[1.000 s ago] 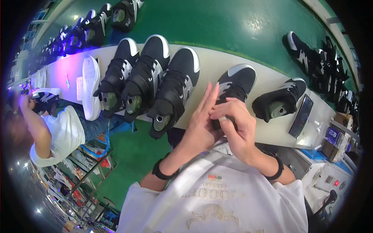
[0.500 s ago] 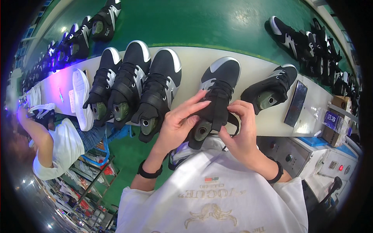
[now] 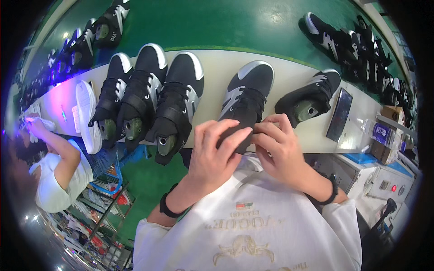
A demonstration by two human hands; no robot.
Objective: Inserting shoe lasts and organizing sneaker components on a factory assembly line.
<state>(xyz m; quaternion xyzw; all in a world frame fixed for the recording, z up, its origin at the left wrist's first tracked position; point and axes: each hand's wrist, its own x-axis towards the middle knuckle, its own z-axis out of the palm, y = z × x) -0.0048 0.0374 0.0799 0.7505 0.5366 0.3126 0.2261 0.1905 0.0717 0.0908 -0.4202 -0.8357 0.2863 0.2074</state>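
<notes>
at left, a long white moulded shoe sole (image 3: 87,119) lies beside a row of three black fabric shoes with silver toe caps (image 3: 140,86). then comes a strip of glossy white tabletop (image 3: 217,67) — some sideways room. the bare left hand (image 3: 212,156) bends its fingers onto the ankle of a laced black fabric shoe with a silver toe cap (image 3: 248,92), set toe-away near the table's front edge; how firmly, i cannot tell. that shoe should be light, its upper soft and apt to fold, the toe cap stiffer and perhaps slick — heel or collar seems the surer hold. the bare right hand (image 3: 280,147) is bunched narrow at the ankle's other side, anything between its fingertips hidden. further right, a slanted black-and-silver shoe (image 3: 312,99) and a flat dark slab (image 3: 340,115) limit room; beyond the far edge lies a smooth green surface (image 3: 244,27).
</notes>
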